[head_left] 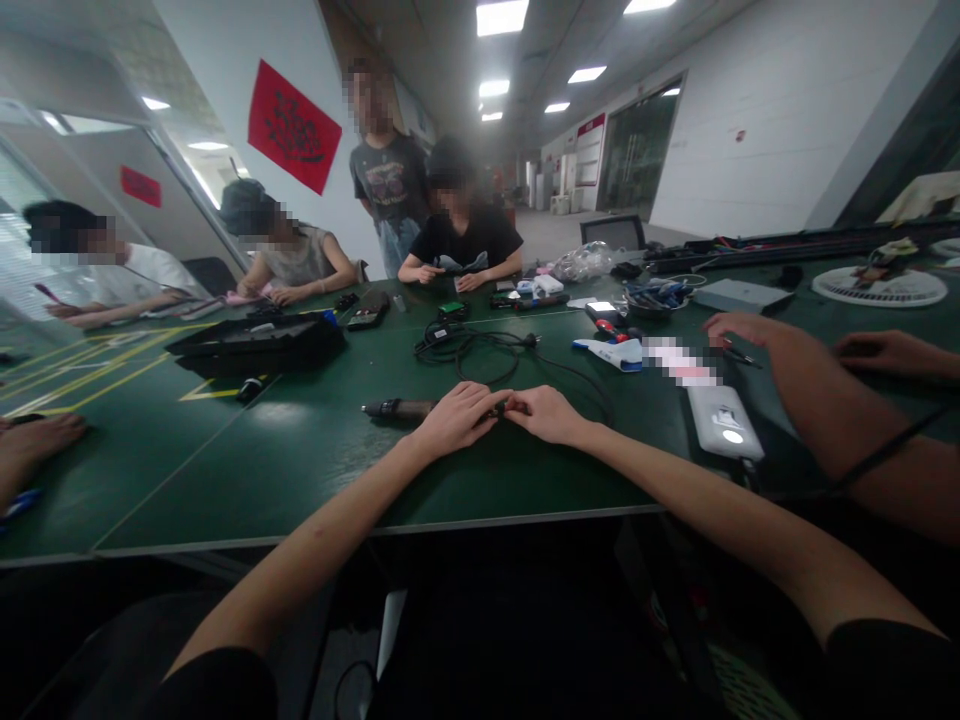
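A dark electric screwdriver [405, 410], with a narrow metal tip pointing left, lies on the green table in front of me. My left hand [463, 417] is closed over its rear part, fingers wrapped round the body. At the right end of the tool, my right hand [547, 413] pinches with thumb and fingertips beside the left fingers. What sits in that pinch is small and mostly hidden. Just beyond my hands lies a coiled black power cord [480, 350] with its plug [531, 341]; whether it joins the tool cannot be seen.
Left of centre stands a black plastic housing [259, 342]. A white power bank-like device [724, 422] lies to the right, near another person's arm [817, 400]. Several people sit around the green table [300, 470]. Tools, wires and a white round grille [879, 287] occupy the back right.
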